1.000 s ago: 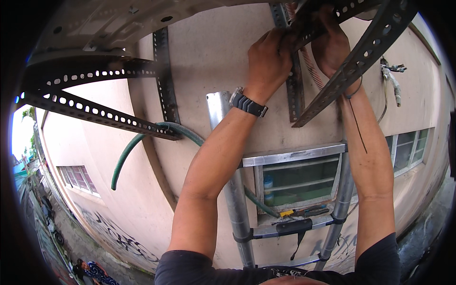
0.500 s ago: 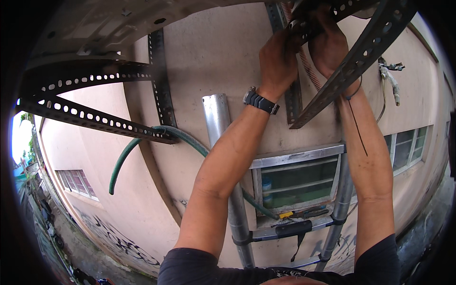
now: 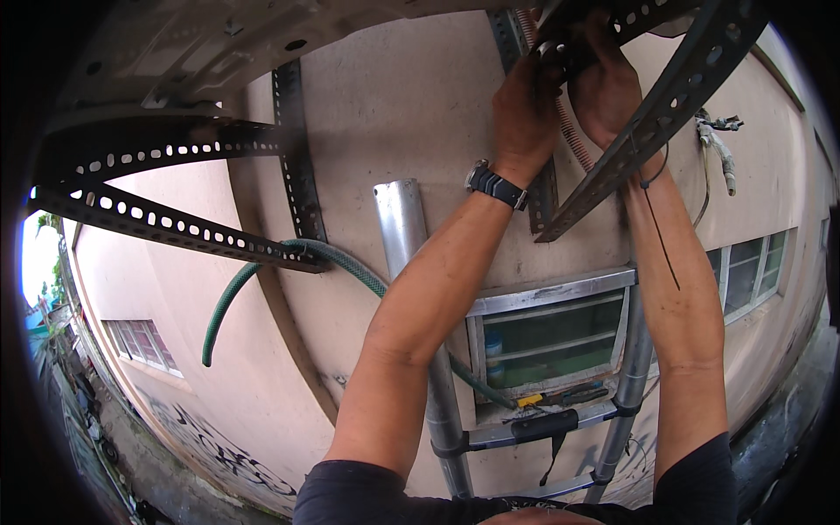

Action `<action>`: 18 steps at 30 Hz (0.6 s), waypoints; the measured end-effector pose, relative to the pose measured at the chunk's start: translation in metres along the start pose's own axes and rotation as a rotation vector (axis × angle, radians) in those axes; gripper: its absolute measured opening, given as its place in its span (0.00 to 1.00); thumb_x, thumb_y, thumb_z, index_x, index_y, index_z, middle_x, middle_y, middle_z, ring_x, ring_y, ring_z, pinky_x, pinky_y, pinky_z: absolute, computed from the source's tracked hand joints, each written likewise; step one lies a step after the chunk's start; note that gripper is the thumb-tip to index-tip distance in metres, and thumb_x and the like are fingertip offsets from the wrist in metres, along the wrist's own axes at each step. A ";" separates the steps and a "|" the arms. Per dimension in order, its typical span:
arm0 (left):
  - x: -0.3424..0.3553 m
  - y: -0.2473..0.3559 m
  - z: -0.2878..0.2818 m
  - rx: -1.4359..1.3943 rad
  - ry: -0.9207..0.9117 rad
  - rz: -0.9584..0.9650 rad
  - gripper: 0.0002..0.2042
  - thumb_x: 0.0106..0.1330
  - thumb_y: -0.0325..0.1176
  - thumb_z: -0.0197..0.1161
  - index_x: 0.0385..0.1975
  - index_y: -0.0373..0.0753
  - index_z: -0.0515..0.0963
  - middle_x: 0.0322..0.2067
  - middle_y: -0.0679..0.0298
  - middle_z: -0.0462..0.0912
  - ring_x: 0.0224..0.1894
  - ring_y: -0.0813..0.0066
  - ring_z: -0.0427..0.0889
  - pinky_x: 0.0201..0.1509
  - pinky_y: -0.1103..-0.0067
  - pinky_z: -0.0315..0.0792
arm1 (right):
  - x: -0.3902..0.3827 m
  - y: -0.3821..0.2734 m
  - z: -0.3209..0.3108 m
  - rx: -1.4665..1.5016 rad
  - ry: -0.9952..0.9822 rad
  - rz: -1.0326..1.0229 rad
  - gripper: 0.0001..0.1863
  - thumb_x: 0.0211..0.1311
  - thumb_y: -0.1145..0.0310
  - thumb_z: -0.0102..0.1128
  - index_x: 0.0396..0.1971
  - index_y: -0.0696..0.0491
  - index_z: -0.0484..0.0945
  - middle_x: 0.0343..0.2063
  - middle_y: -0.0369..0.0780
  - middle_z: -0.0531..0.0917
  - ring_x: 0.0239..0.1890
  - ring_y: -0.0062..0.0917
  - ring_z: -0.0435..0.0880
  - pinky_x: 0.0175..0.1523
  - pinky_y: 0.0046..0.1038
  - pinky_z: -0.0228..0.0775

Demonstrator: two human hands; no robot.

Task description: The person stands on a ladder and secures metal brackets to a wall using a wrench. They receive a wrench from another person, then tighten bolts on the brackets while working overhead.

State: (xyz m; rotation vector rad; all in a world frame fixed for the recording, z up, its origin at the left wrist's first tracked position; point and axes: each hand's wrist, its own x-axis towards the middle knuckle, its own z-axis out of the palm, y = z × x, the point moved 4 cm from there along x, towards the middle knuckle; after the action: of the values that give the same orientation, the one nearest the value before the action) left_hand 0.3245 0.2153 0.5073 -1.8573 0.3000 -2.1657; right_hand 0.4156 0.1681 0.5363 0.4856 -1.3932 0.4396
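My left hand [image 3: 523,122] is raised at the top of the view, fingers curled beside a small shiny metal fitting [image 3: 555,52] on a dark perforated steel bar [image 3: 639,16]; what they grip is hidden in shadow. Just right of it, my right hand [image 3: 605,101] has bent fingers reaching up to the same spot, partly behind a slanting perforated brace [image 3: 656,114]. A ribbed reddish flexible tube [image 3: 577,140] runs down between the hands along an upright bar. A thin black tie [image 3: 661,232] hangs from that brace over my right forearm.
An aluminium ladder [image 3: 399,219] leans below my arms at the pinkish wall [image 3: 394,105]. Another perforated bracket [image 3: 175,219] with a green hose [image 3: 229,302] draped on it is at left. A metal casing [image 3: 201,44] spans overhead. Window [image 3: 551,332], tools on its sill [image 3: 560,395], capped pipes [image 3: 722,153] at right.
My left hand and wrist have moved to the right, closer to my right hand. The small metal fitting shows more now. My right hand stays in about the same place.
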 end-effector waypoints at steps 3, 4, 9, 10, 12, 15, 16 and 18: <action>0.002 0.003 -0.002 0.042 -0.013 0.012 0.10 0.76 0.29 0.55 0.51 0.36 0.80 0.36 0.51 0.87 0.38 0.56 0.88 0.42 0.69 0.78 | -0.004 -0.003 0.003 -0.018 0.034 0.023 0.21 0.69 0.49 0.67 0.49 0.49 0.79 0.41 0.31 0.82 0.48 0.23 0.78 0.57 0.27 0.67; 0.002 0.004 -0.002 0.063 -0.024 0.012 0.11 0.76 0.29 0.55 0.51 0.36 0.80 0.36 0.51 0.87 0.38 0.57 0.88 0.42 0.69 0.78 | -0.002 0.001 -0.003 -0.021 0.059 0.013 0.21 0.69 0.49 0.67 0.49 0.49 0.79 0.41 0.31 0.82 0.48 0.23 0.78 0.57 0.27 0.67; 0.011 0.005 -0.003 0.082 -0.052 0.073 0.09 0.74 0.28 0.57 0.48 0.36 0.81 0.37 0.50 0.87 0.37 0.54 0.88 0.41 0.69 0.78 | -0.002 -0.001 -0.005 -0.015 -0.002 0.056 0.22 0.69 0.48 0.67 0.50 0.49 0.79 0.40 0.31 0.81 0.47 0.23 0.78 0.56 0.28 0.67; 0.014 0.004 -0.005 0.137 -0.074 0.106 0.09 0.73 0.28 0.57 0.47 0.36 0.81 0.37 0.50 0.87 0.37 0.54 0.88 0.41 0.68 0.78 | 0.001 0.001 -0.006 -0.042 0.002 0.017 0.22 0.69 0.48 0.67 0.51 0.49 0.78 0.39 0.31 0.81 0.47 0.23 0.78 0.56 0.28 0.67; 0.014 0.011 -0.008 0.098 -0.113 0.049 0.08 0.71 0.27 0.57 0.45 0.36 0.82 0.36 0.52 0.87 0.37 0.52 0.88 0.39 0.68 0.78 | 0.003 0.000 -0.011 -0.081 0.004 0.017 0.22 0.69 0.48 0.66 0.51 0.50 0.78 0.39 0.32 0.81 0.47 0.22 0.78 0.56 0.28 0.67; 0.020 0.016 -0.018 0.141 -0.125 0.164 0.08 0.70 0.25 0.58 0.43 0.38 0.82 0.34 0.54 0.87 0.36 0.51 0.87 0.38 0.67 0.80 | 0.006 -0.001 -0.016 -0.081 -0.018 0.041 0.21 0.71 0.50 0.64 0.51 0.51 0.79 0.40 0.32 0.82 0.46 0.22 0.78 0.55 0.28 0.68; 0.023 0.017 -0.023 0.172 -0.120 0.235 0.08 0.69 0.24 0.58 0.43 0.38 0.83 0.33 0.55 0.87 0.35 0.51 0.87 0.38 0.67 0.80 | 0.009 0.003 -0.017 -0.075 -0.034 -0.011 0.20 0.72 0.50 0.63 0.50 0.51 0.79 0.40 0.32 0.82 0.46 0.22 0.79 0.54 0.29 0.68; 0.034 0.029 -0.049 0.456 -0.265 0.337 0.07 0.69 0.25 0.58 0.42 0.40 0.83 0.31 0.57 0.87 0.34 0.52 0.87 0.36 0.66 0.80 | 0.007 0.012 -0.011 -0.032 -0.072 -0.012 0.20 0.73 0.50 0.61 0.49 0.51 0.79 0.40 0.33 0.83 0.43 0.22 0.80 0.50 0.28 0.70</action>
State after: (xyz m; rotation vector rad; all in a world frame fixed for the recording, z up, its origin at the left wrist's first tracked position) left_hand 0.2735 0.1759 0.5221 -1.6619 0.0485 -1.5826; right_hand 0.4187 0.1845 0.5432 0.4876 -1.4636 0.3923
